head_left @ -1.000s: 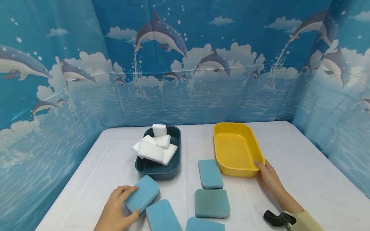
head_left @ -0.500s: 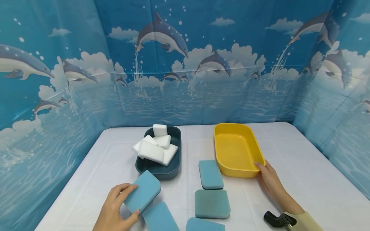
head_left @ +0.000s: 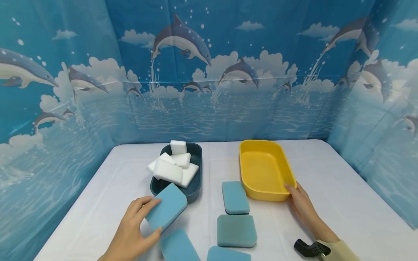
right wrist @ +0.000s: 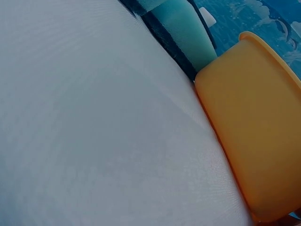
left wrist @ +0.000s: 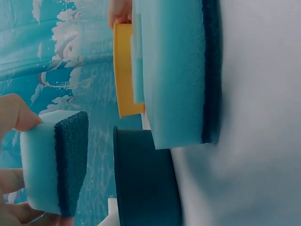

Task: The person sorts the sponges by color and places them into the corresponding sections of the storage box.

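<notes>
My left hand (head_left: pixel 132 226) holds a light blue sponge (head_left: pixel 168 206) by its edges, thumb on one side and fingers on the other. In the left wrist view the held sponge (left wrist: pixel 42 165) hangs above the table, and its dark scouring layer shows. It overlaps the near end of a dark teal bin (head_left: pixel 197 181) in the head view. White foam blocks (head_left: pixel 168 171) lie heaped in that bin. On the right, my right hand (head_left: pixel 303 206) grips the near right corner of a yellow bin (head_left: pixel 264 195), thumb over the rim. No contents show in the yellow bin.
Several more blue sponges lie on the white table (head_left: pixel 339 181). One sponge (head_left: pixel 236 197) is beside the yellow bin, a greener sponge (head_left: pixel 236 231) in front of it. Another sponge (head_left: pixel 179 246) lies near the left hand. A dolphin-print curtain (head_left: pixel 209 116) encloses the table.
The left hand has raised the blue sponge off the table and moved it forward and right toward the dark teal bin. The right hand keeps its grip on the yellow bin.
</notes>
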### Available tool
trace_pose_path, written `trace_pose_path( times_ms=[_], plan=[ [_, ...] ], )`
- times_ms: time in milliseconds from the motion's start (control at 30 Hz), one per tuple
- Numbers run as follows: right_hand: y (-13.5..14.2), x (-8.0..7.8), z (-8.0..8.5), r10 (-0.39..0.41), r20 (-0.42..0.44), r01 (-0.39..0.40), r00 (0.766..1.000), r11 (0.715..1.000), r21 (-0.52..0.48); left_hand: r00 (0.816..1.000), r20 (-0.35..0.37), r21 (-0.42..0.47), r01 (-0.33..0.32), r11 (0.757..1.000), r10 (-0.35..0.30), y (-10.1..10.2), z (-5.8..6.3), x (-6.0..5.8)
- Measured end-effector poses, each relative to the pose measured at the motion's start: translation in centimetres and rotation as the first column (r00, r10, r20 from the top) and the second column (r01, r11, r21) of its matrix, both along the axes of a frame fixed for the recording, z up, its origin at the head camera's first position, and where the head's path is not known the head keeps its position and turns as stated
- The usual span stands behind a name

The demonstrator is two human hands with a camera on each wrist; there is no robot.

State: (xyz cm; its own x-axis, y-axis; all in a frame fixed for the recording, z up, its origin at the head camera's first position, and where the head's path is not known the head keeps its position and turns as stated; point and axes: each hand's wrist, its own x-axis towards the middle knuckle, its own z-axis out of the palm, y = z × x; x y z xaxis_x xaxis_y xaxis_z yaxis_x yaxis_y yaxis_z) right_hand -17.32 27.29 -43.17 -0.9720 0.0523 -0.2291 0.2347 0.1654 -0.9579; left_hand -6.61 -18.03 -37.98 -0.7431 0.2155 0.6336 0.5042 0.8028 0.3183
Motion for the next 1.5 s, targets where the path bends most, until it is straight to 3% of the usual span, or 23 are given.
trace_pose_path(
  times_ms=[333, 633, 867, 1233, 1500],
  plan=[
    [-0.8, 0.2, -0.6, -0.018, 0.020, 0.019, 1.000, 1.000, -0.024, 0.983, 0.130, -0.032, 0.136, 0.990, -0.131, 1.2, 0.5, -1.9],
    [-1.0, 0.0, -0.1, -0.014, 0.015, 0.015, 1.000, 1.000, -0.025, 0.966, 0.156, -0.034, 0.215, 0.976, -0.207, 3.7, 0.5, -3.3],
    [-0.7, 0.0, 0.1, -0.008, -0.006, 0.008, 1.000, 1.000, 0.000, 0.950, 0.166, -0.025, 0.274, 0.961, -0.266, 5.5, 1.3, -4.4],
    [-0.3, 0.0, 0.1, -0.015, -0.016, 0.015, 1.000, 1.000, 0.021, 0.927, 0.110, -0.086, 0.368, 0.926, -0.358, 7.6, 3.1, -6.6],
    [0.0, 0.0, -0.3, -0.026, -0.063, 0.027, 0.998, 1.000, 0.011, 0.911, 0.156, -0.106, 0.400, 0.910, -0.383, 9.3, 3.8, -8.1]
  ],
)
